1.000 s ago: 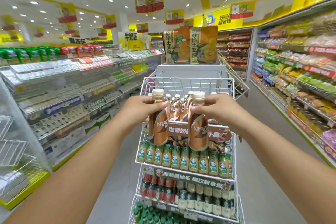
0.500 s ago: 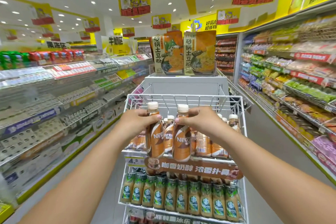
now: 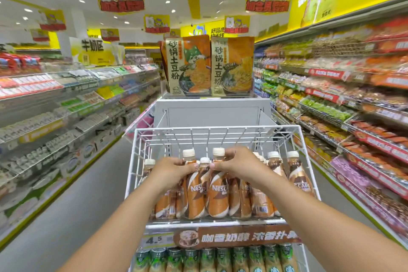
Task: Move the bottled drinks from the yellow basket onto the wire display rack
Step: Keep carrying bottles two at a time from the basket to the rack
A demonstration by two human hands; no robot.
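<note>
Bottled drinks: we gripped two by necks, left hand (image 3: pixel 171 172) on one bottle (image 3: pixel 191 192), right hand (image 3: pixel 237 164) on other (image 3: pixel 218 192), both standing at near edge of wire display rack (image 3: pixel 305 161) top tier. Placement step. Next: release, fetch more; yellow basket unseen.

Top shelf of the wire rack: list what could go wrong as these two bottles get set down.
1. The left hand and right hand each grip a coffee bottle near its neck; the bottle could tip as it is let go.
2. The row behind stands packed close, so a nudge might topple neighbours.
3. The rack's front rail looks low; a falling bottle could go over it.
</note>
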